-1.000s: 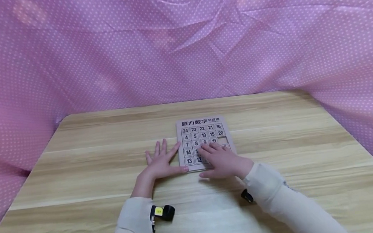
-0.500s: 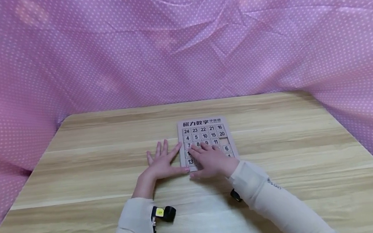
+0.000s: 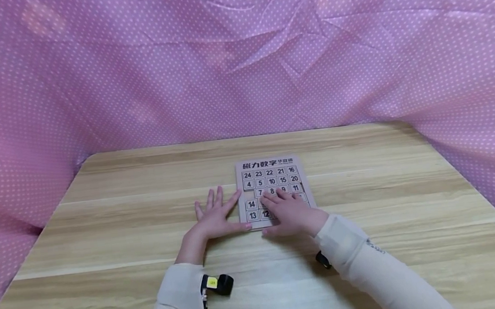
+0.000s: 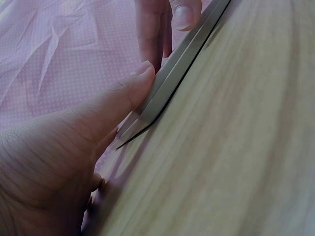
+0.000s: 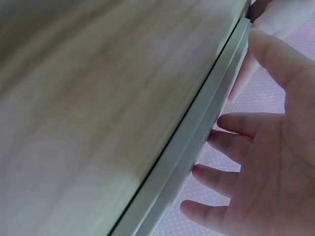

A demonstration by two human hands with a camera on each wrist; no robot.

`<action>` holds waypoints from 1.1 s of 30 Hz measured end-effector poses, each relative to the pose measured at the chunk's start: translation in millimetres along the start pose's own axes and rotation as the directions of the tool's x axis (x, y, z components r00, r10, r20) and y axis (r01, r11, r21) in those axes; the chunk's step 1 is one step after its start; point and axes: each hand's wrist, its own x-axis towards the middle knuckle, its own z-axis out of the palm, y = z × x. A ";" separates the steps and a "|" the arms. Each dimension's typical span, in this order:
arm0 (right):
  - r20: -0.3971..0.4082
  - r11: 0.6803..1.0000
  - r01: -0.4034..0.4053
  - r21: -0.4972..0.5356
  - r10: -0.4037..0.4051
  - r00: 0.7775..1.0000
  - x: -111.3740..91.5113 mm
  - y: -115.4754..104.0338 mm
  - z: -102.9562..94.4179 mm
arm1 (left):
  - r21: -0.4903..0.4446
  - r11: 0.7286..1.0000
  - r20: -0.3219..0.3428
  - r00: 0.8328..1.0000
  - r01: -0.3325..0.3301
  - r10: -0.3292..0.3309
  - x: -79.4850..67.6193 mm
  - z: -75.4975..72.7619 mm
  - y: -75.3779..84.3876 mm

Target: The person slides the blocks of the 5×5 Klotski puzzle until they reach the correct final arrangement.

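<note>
Behind: pink dotted cloth (image 3: 238, 65), top cut off.
Desk (image 3: 101, 230): wood-grained, near edge out of view.
Number board (image 3: 238, 175): on the desk, some lower tiles (image 3: 271, 181) hidden by the right hand (image 3: 295, 217).
Right fingers: slightly apart; pressure hard to tell.
Left hand (image 3: 215, 222): fingers spread wide, touching the board's left side.

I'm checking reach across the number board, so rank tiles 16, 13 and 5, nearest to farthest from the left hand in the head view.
From the left hand:
1. Tile 13: bottom-left corner of the number board.
2. Tile 5: second row from the top, second column from the left.
3. Tile 16: top-right corner.
</note>
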 end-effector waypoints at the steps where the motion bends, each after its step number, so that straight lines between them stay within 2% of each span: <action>1: -0.002 1.000 0.001 0.000 -0.001 1.000 -0.5 0.7 0.0 | 0.000 1.000 -0.001 1.000 0.000 0.000 0.0 0.2 0.1; 14: 0.010 1.000 0.009 -0.008 -0.009 1.000 -3.4 0.9 -0.7 | -0.004 1.000 -0.009 1.000 -0.006 0.006 -1.0 -0.6 1.4; 25: 0.043 0.990 0.132 -0.057 -0.130 0.991 -22.1 -21.7 2.6 | 0.014 1.000 -0.002 1.000 0.002 -0.002 -1.7 -1.7 2.4; 33: 0.041 0.987 0.134 -0.087 -0.130 0.991 -22.6 -25.3 6.2 | 0.010 1.000 0.002 1.000 -0.006 0.006 -2.1 -2.3 2.3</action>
